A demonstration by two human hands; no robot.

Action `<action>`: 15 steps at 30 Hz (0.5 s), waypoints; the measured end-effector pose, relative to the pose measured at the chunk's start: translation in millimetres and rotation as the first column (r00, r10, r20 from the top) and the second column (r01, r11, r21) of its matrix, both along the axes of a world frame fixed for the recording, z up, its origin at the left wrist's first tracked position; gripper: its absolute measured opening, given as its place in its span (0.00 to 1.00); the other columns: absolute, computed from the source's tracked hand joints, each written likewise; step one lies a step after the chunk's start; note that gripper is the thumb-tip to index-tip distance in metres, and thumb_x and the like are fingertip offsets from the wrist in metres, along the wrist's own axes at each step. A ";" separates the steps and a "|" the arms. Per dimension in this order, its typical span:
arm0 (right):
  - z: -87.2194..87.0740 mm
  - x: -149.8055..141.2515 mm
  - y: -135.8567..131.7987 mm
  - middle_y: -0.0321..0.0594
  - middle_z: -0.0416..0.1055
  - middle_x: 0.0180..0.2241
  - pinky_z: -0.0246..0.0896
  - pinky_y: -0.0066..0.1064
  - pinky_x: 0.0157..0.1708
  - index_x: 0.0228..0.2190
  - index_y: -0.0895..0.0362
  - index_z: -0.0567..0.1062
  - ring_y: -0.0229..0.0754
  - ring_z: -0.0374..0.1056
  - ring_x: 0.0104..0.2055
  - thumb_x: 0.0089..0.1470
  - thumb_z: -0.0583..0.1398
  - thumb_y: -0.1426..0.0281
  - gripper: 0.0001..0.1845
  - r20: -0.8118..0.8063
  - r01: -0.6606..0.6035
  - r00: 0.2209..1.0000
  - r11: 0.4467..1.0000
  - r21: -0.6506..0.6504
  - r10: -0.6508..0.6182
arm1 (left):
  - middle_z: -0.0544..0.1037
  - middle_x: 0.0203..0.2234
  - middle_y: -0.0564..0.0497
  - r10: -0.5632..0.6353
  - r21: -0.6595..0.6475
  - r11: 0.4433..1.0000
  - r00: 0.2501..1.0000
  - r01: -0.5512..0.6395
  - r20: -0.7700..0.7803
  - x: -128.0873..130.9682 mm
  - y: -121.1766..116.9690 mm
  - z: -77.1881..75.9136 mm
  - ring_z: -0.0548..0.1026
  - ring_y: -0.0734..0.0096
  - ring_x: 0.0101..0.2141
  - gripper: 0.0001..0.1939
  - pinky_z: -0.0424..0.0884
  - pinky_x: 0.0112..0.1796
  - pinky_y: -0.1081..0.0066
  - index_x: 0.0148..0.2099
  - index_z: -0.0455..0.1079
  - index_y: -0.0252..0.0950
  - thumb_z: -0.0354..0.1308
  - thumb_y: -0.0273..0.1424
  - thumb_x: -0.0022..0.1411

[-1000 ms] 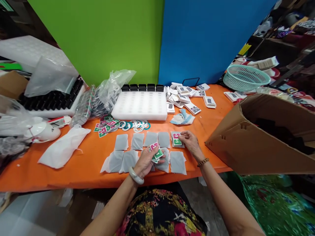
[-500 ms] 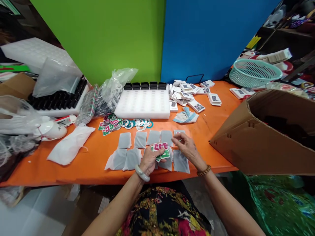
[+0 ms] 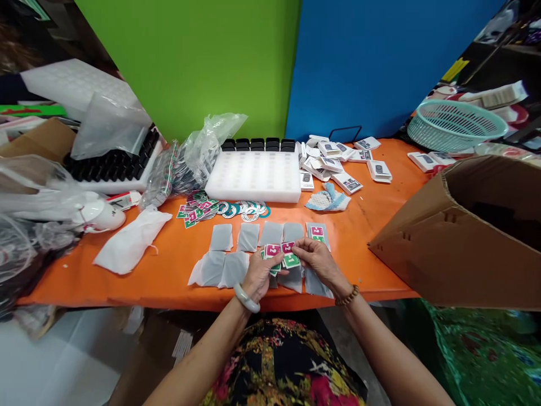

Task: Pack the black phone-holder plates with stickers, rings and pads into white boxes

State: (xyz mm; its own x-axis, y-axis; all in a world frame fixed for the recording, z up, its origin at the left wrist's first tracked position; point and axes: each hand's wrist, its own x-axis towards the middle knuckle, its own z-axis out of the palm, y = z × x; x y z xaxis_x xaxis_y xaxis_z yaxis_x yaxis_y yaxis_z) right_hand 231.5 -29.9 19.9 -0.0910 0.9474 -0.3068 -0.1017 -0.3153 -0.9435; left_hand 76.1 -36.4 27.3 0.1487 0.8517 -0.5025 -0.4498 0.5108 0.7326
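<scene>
My left hand (image 3: 258, 272) is closed round a small fanned stack of pink-and-green numbered cards (image 3: 273, 251), thumb on top. With thumb and forefinger my right hand (image 3: 318, 258) pinches the edge of the rightmost card (image 3: 291, 259), which still touches the fan. Grey cloth-like squares in thin white wrapping lie in two rows around my hands, such as one (image 3: 222, 237) at the back left and one (image 3: 235, 269) in front. Another pink-and-green card (image 3: 318, 232) rests on the back-right square. My hands partly cover the front row.
Behind the squares lie a pile of cards (image 3: 196, 211), ring-shaped pieces (image 3: 249, 210) and a white foam tray (image 3: 256, 177). Small white boxes (image 3: 329, 158) and a crumpled cloth (image 3: 328, 198) are beyond. A cardboard box (image 3: 409, 242) stands right, a white pouch (image 3: 132, 241) left.
My right hand has moved from beside the back-right square to the fan and now pinches a card there. The card on that square shows more fully. The view has shifted slightly.
</scene>
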 end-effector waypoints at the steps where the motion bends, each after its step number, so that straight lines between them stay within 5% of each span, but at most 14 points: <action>1: -1.4 -1.0 -0.3 0.27 0.60 0.14 0.43 0.24 0.16 0.26 0.57 0.70 0.31 0.52 0.16 0.41 0.67 0.58 0.17 0.012 0.006 1.000 1.000 0.006 -0.007 | 0.77 0.27 0.49 0.018 0.004 1.000 1.000 -0.018 -0.013 -0.2 0.1 -0.4 0.75 0.70 0.25 0.24 0.74 0.19 0.75 0.35 0.70 0.31 0.74 0.33 0.35; 15: -5.0 -14.4 1.2 0.28 0.62 0.11 0.42 0.23 0.13 0.25 0.55 0.68 0.30 0.51 0.12 0.45 0.64 0.60 0.14 0.095 0.040 0.994 0.998 0.045 -0.044 | 0.77 0.24 0.52 0.133 0.079 0.989 0.986 -0.125 -0.101 -4.4 -1.4 -9.6 0.76 0.69 0.24 0.23 0.74 0.20 0.73 0.36 0.69 0.31 0.72 0.34 0.38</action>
State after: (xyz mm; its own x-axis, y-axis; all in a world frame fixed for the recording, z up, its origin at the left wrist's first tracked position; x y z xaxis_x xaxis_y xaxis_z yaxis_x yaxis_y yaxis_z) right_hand 217.1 -28.7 14.9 -0.0226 0.9623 -0.2710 -0.0225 -0.2715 -0.9622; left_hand 71.7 -37.8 17.8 -0.0154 0.8951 -0.4457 -0.4268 0.3972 0.8125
